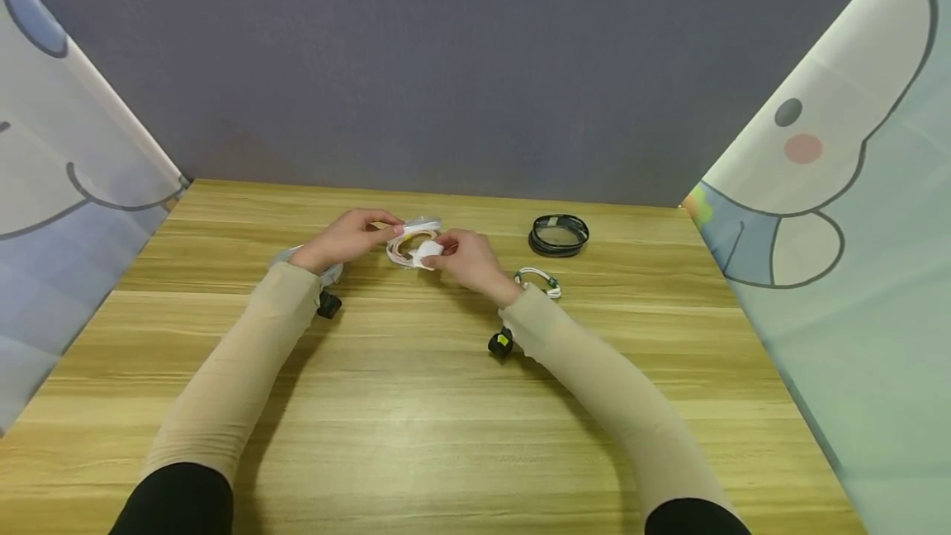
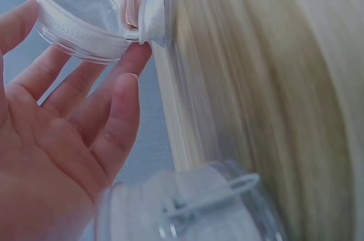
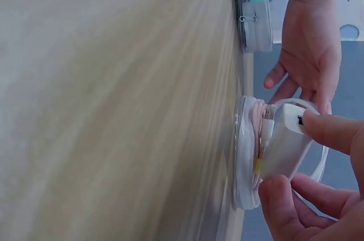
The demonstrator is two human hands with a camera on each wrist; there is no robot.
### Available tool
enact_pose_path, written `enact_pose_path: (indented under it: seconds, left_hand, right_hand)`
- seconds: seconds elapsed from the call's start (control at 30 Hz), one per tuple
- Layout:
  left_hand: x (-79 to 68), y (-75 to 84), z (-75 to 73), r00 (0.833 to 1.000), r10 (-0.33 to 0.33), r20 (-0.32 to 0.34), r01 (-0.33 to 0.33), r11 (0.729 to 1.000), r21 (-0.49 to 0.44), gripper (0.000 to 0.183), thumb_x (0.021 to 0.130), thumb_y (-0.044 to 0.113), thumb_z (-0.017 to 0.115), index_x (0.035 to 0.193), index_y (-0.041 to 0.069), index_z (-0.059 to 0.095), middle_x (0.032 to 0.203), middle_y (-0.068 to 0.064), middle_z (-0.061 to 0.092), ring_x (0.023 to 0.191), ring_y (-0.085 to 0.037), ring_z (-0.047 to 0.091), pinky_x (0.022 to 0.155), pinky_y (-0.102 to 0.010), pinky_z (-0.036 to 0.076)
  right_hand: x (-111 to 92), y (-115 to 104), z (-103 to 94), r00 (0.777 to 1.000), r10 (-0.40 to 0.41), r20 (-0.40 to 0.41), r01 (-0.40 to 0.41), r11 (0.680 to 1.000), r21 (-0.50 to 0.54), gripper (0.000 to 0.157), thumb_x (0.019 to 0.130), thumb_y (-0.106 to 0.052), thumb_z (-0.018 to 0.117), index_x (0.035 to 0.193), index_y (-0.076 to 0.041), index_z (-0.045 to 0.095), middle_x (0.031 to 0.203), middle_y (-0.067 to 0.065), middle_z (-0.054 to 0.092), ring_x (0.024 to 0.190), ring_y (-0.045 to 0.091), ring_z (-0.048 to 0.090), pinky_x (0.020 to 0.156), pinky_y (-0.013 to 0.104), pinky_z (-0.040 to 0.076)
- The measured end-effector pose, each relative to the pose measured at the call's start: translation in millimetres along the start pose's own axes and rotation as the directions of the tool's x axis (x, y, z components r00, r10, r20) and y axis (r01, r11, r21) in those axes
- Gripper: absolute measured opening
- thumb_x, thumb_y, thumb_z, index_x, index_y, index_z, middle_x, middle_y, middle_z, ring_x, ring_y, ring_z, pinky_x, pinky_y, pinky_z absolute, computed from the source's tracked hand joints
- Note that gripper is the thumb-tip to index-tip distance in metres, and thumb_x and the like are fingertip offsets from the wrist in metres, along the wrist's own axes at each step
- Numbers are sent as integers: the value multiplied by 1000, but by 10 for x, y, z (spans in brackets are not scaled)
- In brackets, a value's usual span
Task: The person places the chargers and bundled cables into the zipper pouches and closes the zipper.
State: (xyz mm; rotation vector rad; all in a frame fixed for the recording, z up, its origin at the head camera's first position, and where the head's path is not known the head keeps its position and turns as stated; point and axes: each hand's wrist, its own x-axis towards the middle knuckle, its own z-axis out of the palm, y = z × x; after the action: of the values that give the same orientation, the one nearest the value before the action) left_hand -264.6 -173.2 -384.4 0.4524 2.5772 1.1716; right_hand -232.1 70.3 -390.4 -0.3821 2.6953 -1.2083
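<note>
A round clear zip case (image 1: pixel 401 250) with white trim lies with its lid raised near the table's back. My left hand (image 1: pixel 352 238) holds the lid (image 2: pixel 74 39), thumb at one edge and fingers behind it. Coiled pale pink cable (image 2: pixel 132 2) sits inside the case. Between the thumb and fingers of my right hand (image 1: pixel 470 261) is a white charger plug (image 3: pixel 287 144), tilted at the case's opening beside the cable. A white connector (image 3: pixel 268 130) shows next to the plug.
A second clear round case (image 2: pixel 193 207) with a zip pull sits under my left wrist. Beyond my right wrist lie a white cable loop (image 1: pixel 531 271) with green parts and a black ring-shaped bundle or case (image 1: pixel 557 251). A dark panel (image 1: pixel 446 64) stands behind the table (image 1: pixel 371 419).
</note>
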Motion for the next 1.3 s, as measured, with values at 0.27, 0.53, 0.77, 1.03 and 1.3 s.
enact_pose_path:
  seconds: [0.27,0.53,0.77,1.03,1.3]
  left_hand:
    - [5,28,19,1000,-10,-10,10,1000,16,54,98,57,53,132,17,64,141,-9,53,110,-30,59,81,-44,48]
    - [32,16,35,1000,-7,-15,8,1000,16,56,96,60,53,131,18,65,142,-8,52,112,-31,59,83,-46,49]
    - [25,33,52,1000,-18,-16,18,1000,-2,57,96,61,53,131,18,65,141,-7,53,109,-30,59,79,-43,48]
    - [16,47,51,1000,-18,-17,18,1000,5,56,97,59,53,131,17,64,143,-9,52,112,-31,58,83,-45,48]
    - [26,61,56,1000,-5,-19,6,1000,17,55,97,58,55,132,17,65,140,-9,55,106,-29,61,77,-44,50]
  right_hand:
    - [97,39,21,993,52,-110,-51,999,18,41,86,-38,79,112,-7,68,100,2,68,88,16,63,75,29,52]
    - [167,49,61,988,89,-126,-88,996,9,35,86,-39,79,101,-10,66,93,1,66,83,17,60,71,29,50]
    - [142,27,43,996,67,-62,-67,998,-10,34,83,-22,84,108,-7,66,97,3,67,87,16,61,73,26,50]
    - [174,32,76,994,41,-98,-49,996,-77,35,89,-34,77,106,-8,62,97,3,64,84,18,58,69,29,48]
    - [254,105,106,991,53,-126,-37,992,122,20,90,-19,77,102,-5,69,106,6,69,94,17,66,76,26,52]
